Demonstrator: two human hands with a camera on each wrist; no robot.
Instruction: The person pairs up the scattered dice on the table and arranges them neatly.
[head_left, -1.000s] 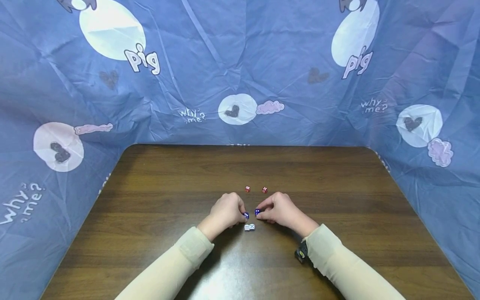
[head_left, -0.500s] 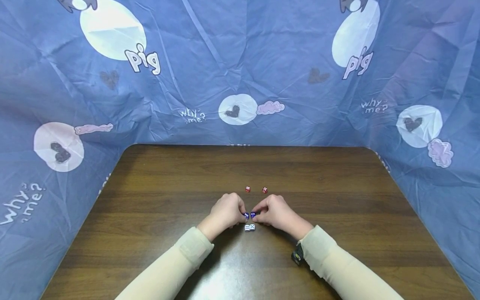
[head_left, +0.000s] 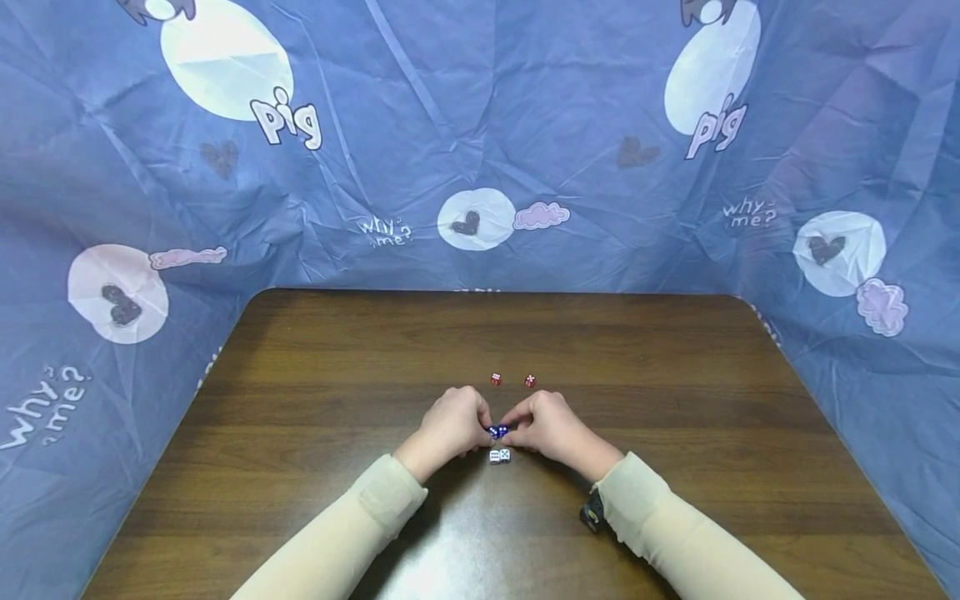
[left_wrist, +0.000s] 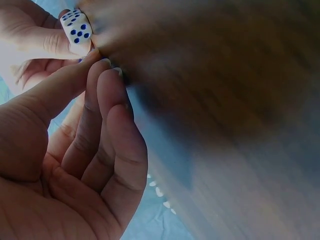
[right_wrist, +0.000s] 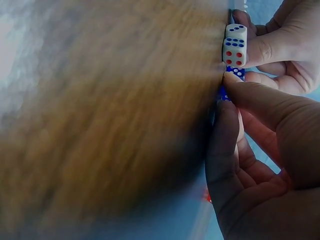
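Note:
Two blue dice sit side by side in the head view, looking in contact. My left hand [head_left: 453,422] pinches the left blue die [head_left: 492,432] between thumb and finger. From the other side, my right hand [head_left: 558,427] pinches the right blue die [head_left: 503,431]. Just nearer to me, a left white die [head_left: 494,457] and a right white die [head_left: 505,456] stand together on the table. The right wrist view shows the white dice [right_wrist: 235,45] in front of the blue ones, which fingers partly cover. In the left wrist view, fingers hide nearly all the blue.
Beyond the hands lie a left red die [head_left: 497,379] and a right red die [head_left: 530,381], a gap between them. Everything rests on a brown wooden table [head_left: 337,350]. A blue printed cloth [head_left: 405,150] hangs around its back and sides.
My right hand has moved left with its blue die, closing the gap to the other blue die. The left hand has stayed in place, and the white and red dice have not moved.

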